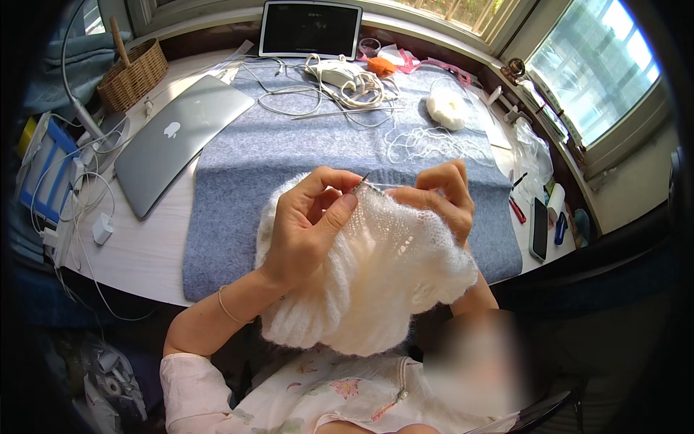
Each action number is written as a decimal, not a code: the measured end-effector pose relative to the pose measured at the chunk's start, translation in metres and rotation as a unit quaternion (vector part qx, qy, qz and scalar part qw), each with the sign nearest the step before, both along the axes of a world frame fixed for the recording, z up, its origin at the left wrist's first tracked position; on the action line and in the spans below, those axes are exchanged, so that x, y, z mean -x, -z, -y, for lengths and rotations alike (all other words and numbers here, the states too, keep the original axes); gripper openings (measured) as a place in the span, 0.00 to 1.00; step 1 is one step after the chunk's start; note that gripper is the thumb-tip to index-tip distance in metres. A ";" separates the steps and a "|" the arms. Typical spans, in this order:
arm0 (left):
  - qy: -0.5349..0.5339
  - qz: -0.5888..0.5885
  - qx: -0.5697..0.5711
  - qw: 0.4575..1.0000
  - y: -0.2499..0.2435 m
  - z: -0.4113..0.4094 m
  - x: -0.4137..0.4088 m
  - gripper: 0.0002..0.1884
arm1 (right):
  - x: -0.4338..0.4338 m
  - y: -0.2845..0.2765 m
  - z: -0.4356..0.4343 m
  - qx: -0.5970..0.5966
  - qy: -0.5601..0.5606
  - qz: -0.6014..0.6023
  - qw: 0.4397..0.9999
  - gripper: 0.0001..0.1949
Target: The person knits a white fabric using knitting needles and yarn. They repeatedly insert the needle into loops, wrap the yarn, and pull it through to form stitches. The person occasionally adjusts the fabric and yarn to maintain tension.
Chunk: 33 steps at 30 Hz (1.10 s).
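White fuzzy knitting (374,276) with a lacy pattern hangs between my two hands, over the desk's front edge. My left hand (312,222) pinches its top edge, where the dark tip of a knitting needle (364,178) pokes up past the fingertips. At the right of that edge, my right hand (442,198) is closed with its fingertips on the knitting. A thin strand of white yarn (387,185) runs between the hands. Most of the needle is hidden by stitches and fingers. Beyond them, loose white yarn (428,145) lies tangled near a white yarn ball (447,108).
A grey felt mat (238,157) covers the desk's middle. To its left are a closed Apple laptop (181,138), a wicker basket (133,76) and cables. A tablet (310,28) stands behind coiled cords (352,84) and an orange yarn ball (381,66). A phone (538,229) lies at right.
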State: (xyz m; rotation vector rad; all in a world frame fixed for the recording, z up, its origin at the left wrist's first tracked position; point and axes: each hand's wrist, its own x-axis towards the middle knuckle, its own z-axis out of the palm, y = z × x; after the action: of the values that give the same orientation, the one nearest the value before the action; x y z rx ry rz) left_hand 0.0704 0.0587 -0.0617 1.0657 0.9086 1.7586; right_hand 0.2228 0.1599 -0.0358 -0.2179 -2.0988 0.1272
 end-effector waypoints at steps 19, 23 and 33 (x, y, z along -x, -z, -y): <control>0.020 0.059 0.032 0.998 -0.002 -0.003 0.002 0.09 | 0.000 0.001 0.001 0.001 -0.020 -0.035 0.999 0.11; 0.021 0.072 0.029 0.997 -0.003 -0.003 0.003 0.08 | 0.003 0.000 0.001 -0.020 -0.013 -0.034 0.999 0.10; 0.022 0.102 0.025 0.994 -0.001 -0.003 0.004 0.06 | 0.005 0.002 0.001 -0.021 -0.008 -0.049 0.999 0.11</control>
State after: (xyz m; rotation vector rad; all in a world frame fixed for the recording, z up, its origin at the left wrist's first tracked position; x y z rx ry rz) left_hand 0.0664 0.0613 -0.0611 0.8495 0.7922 1.7624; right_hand 0.2180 0.1593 -0.0380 -0.1678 -2.0043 0.1016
